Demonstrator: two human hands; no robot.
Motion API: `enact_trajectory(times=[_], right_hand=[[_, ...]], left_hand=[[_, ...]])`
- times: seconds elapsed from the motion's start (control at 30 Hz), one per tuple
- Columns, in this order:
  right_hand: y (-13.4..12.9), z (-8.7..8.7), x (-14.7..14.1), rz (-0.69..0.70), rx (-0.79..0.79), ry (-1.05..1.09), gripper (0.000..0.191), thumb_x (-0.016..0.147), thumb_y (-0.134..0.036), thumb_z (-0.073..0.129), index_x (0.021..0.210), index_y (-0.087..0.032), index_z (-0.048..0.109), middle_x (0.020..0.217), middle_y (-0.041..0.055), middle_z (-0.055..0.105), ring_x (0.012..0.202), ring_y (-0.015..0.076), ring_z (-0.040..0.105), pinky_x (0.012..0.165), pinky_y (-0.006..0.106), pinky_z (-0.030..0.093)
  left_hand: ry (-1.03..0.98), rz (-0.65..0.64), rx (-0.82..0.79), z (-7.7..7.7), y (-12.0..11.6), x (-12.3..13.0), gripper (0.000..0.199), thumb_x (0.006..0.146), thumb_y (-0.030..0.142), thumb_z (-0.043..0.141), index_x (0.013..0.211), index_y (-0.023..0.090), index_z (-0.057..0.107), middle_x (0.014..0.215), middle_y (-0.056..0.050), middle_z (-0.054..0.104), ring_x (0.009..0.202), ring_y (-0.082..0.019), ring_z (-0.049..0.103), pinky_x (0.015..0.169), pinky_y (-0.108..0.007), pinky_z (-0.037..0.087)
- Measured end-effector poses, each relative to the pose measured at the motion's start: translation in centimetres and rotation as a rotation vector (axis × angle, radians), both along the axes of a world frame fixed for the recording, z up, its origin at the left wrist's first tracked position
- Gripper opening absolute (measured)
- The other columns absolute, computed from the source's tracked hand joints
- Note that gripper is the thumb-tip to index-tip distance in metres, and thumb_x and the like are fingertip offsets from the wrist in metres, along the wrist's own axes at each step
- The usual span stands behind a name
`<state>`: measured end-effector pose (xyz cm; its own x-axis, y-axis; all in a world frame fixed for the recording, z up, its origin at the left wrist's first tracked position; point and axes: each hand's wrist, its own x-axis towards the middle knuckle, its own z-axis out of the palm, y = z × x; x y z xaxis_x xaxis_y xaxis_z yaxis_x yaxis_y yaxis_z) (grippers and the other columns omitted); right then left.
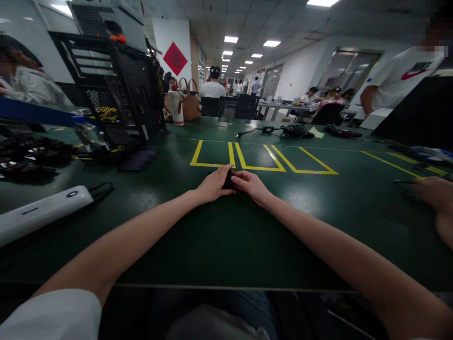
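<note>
Between my two hands is a small black object (229, 179), mostly covered by fingers, its kind too hidden to tell. My left hand (214, 184) wraps around it from the left, thumb low and fingers over the far side. From the right, my right hand (252, 186) presses thumb and fingertips against its edge. Both hands are low over the green tabletop (226, 245), just in front of yellow tape outlines (260, 168).
On the left lie a white power strip (53, 208) and a black computer case (123, 89). Black cables (293, 131) and a white cup (176, 107) are farther back. At the right edge another person's hand (435, 192) holds a thin dark tool.
</note>
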<state>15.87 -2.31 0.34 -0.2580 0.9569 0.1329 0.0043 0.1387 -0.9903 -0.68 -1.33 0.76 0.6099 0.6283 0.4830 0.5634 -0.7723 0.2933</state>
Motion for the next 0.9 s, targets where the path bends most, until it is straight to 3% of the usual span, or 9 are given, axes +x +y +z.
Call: enact_trajectory(times=[0.13,0.3,0.53,0.7,0.9], right_hand=[[-1.3,-0.2,-0.3,0.055,0.134,-0.002,0.027,0.066,-0.025,0.062,0.091,-0.019,0.053,0.095,0.0018,0.057,0.086,0.0136,0.056,0.081,0.033,0.044],[-1.7,0.0,-0.4,0.054,0.207,-0.015,0.034,0.062,-0.016,0.063,0.092,-0.022,0.049,0.099,0.0010,0.053,0.091,0.0141,0.054,0.085,0.034,0.043],[-1.6,0.1,-0.5,0.019,0.233,-0.027,0.021,0.069,-0.025,0.059,0.087,-0.020,0.051,0.096,0.0015,0.052,0.087,0.0131,0.055,0.085,0.034,0.043],[-1.5,0.1,-0.5,0.011,0.211,-0.064,0.032,0.069,-0.027,0.059,0.099,-0.022,0.049,0.101,0.0035,0.052,0.091,0.0156,0.054,0.083,0.036,0.044],[-1.7,0.1,-0.3,0.102,0.211,-0.034,0.032,0.066,-0.021,0.062,0.095,-0.022,0.049,0.103,0.0018,0.053,0.094,0.0156,0.054,0.083,0.034,0.044]], left_hand=[[-0.004,-0.046,0.015,0.1,-1.0,-0.6,0.060,0.071,0.034,0.056,0.118,0.017,0.025,0.114,-0.011,0.040,0.103,-0.024,0.046,0.086,-0.038,0.039],[0.005,-0.025,-0.032,0.0,-0.3,-0.5,0.059,0.070,0.033,0.057,0.117,0.014,0.026,0.114,-0.013,0.041,0.102,-0.026,0.046,0.085,-0.041,0.039],[-0.018,-0.051,-0.039,0.1,-0.5,-0.8,0.060,0.070,0.038,0.057,0.117,0.015,0.027,0.115,-0.013,0.041,0.102,-0.026,0.047,0.084,-0.041,0.039],[-0.023,-0.049,-0.038,0.0,-0.5,-0.9,0.061,0.070,0.038,0.057,0.117,0.016,0.026,0.114,-0.012,0.041,0.103,-0.026,0.046,0.084,-0.042,0.039],[-0.006,-0.033,-0.028,0.0,-0.4,-0.9,0.062,0.070,0.039,0.057,0.118,0.015,0.026,0.115,-0.013,0.040,0.103,-0.027,0.046,0.085,-0.042,0.039]])
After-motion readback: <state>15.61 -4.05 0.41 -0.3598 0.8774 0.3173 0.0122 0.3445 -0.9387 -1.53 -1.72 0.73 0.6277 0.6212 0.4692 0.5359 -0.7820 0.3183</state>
